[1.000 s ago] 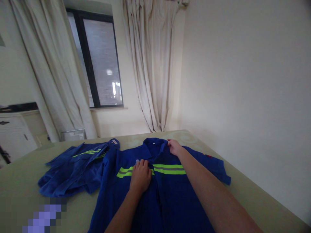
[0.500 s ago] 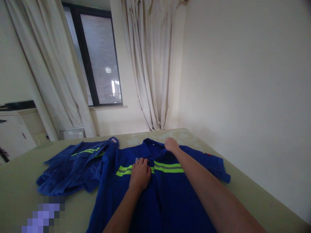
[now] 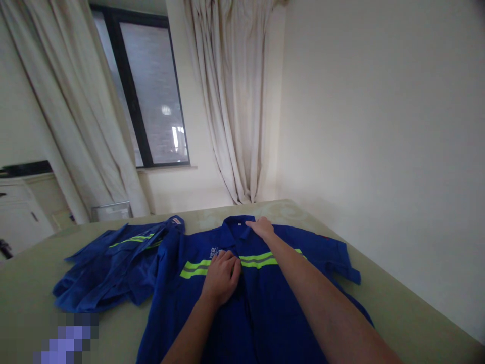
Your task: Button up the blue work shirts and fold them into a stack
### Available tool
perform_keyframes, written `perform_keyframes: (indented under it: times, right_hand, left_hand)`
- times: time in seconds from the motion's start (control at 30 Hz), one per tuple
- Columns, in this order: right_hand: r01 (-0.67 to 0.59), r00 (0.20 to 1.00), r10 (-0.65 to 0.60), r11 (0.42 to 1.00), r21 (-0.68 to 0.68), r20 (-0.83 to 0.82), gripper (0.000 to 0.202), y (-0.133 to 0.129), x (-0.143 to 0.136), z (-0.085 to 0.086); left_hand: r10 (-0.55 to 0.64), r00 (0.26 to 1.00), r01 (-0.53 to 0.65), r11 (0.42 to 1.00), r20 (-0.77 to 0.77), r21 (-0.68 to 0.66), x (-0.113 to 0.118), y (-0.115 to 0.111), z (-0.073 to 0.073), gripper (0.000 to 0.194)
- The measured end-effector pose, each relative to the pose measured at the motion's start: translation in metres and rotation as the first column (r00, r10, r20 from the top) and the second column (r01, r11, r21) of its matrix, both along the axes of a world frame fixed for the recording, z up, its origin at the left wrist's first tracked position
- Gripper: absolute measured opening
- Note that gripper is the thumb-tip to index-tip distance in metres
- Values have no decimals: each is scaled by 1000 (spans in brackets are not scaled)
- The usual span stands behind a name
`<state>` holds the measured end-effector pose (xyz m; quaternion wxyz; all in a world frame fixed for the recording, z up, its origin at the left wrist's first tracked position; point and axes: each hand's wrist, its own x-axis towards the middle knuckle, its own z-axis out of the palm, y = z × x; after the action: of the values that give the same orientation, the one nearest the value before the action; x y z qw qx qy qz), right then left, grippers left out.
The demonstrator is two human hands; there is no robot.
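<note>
At far left, a white cabinet (image 3: 22, 207) carries a dark flat object (image 3: 26, 168); beside it hangs a pale curtain (image 3: 76, 111), with a framed panel (image 3: 111, 211) low by its hem. A violet patch (image 3: 66, 338) at the lower left is too pixelated to identify. On the green surface (image 3: 314, 222), a rumpled blue garment (image 3: 109, 275) crowds the near sleeve of the blue shirt (image 3: 212, 323), which lies front up, collar away from the person. Behind is a dark-framed window (image 3: 153, 93). The left hand (image 3: 223, 275) rests on the shirt's chest, fingers close together; whether it grips cloth, I cannot tell. A second curtain (image 3: 235, 111) hangs beyond. The right hand (image 3: 261, 227) touches the collar (image 3: 239, 221), one digit extended; a pinch cannot be confirmed. Its forearm hides part of the shirt. At right, a bare wall (image 3: 379, 126) borders the surface.

Compared with half a second ago, the right hand is farther left, its fist loosened, while the left hand stays on the chest.
</note>
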<state>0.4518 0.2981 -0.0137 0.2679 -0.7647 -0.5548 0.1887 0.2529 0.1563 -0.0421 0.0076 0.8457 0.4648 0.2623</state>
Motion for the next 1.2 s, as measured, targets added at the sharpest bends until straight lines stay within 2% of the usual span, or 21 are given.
perform_keyframes:
  times: [0.1,0.23,0.33,0.4,0.47,0.53,0.57,0.6,0.67,0.7,0.73,0.8,0.9,0.97,1.07,1.13,1.2]
  right_hand:
    - [-26,999,26,1000,-2,-25,41,-3,-9,-3]
    - [-52,998,54,998,48,-39,41,-14,-18,-1]
    - [-110,993,113,986,129,-20,40,-36,-25,5]
    - [-191,980,197,961,200,-14,39,-62,-30,12]
    - [-319,944,329,906,280,11,34,-101,-33,18]
    - [-503,859,501,788,356,106,27,-150,-31,18]
    - [-581,811,560,740,340,169,26,-176,-28,14]
    - [-641,767,599,705,305,228,29,-201,-23,7]
    - [-711,700,631,660,242,336,57,-244,-10,-15]
    - [-775,624,681,600,198,383,66,-259,-4,-27]
    - [-824,555,719,543,159,418,61,-269,2,-39]
    - [-862,488,757,496,105,434,59,-278,11,-56]
    - [-863,491,792,498,82,362,74,-273,15,-56]
    - [-839,535,792,540,73,295,76,-266,14,-46]
    - [-784,609,758,619,35,232,67,-249,11,-33]
    - [-755,643,731,654,32,231,67,-236,9,-30]
    - [-734,667,700,676,64,255,65,-225,7,-28]
  left_hand:
    - [-18,999,18,1000,31,-2,0,1,-1,36]
    - [-2,1000,3,997,24,-80,0,4,-4,21]
    - [-5,1000,7,995,22,-100,-2,7,-6,13]
    - [-21,1000,21,994,7,-109,-4,9,-7,17]
    - [-15,998,9,994,-58,-112,-5,13,-8,26]
    - [28,991,-41,994,-132,-99,-5,18,-9,29]
    - [59,986,-73,994,-155,-86,-4,22,-10,30]
    - [89,982,-103,992,-165,-74,-3,25,-10,32]
    - [139,977,-150,987,-164,-56,0,32,-10,35]
    - [162,973,-172,984,-165,-48,2,36,-10,36]
    - [181,969,-190,981,-167,-43,3,38,-10,36]
    - [199,964,-210,977,-178,-41,3,42,-10,37]
    - [187,959,-207,976,-214,-72,0,44,-9,39]
    - [183,954,-212,972,-238,-100,-2,43,-5,42]
    - [220,945,-251,963,-243,-100,1,34,5,45]
    - [259,940,-281,957,-222,-70,8,20,10,45]
    - [257,944,-269,963,-205,-33,13,-1,10,46]
